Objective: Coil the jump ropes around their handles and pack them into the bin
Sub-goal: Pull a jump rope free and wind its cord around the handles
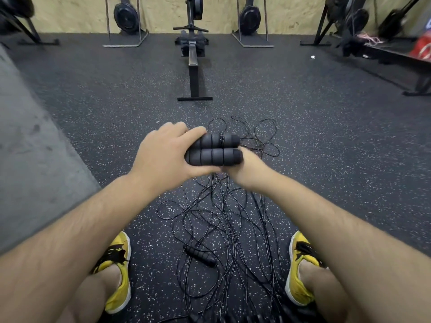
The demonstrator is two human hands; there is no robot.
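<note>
- We are sitting over a black rubber gym floor flecked with white (326, 148), both bare arms reaching forward.
- Our left hand (166, 155) is gripping a pair of black ribbed foam jump-rope handles (214, 149), fingers and thumb curled tight round their left ends; the two handles are lying side by side, one above the other, held well above the floor.
- A few turns of thin black cord are crossing the upper handle.
- Our right hand (247, 169) is sitting just under the handles' right ends; its fingers are hidden there, so we cannot tell whether it is gripping anything.
- A loose tangle of thin black jump-rope cords (224, 224) is sprawling on the floor below our hands, running back between our yellow shoes with black laces (119, 271).
- A single black ribbed handle (200, 255) is lying in that tangle, apart from our hands.
- A black rowing machine (193, 61) is standing ahead, near the tan wall.
</note>
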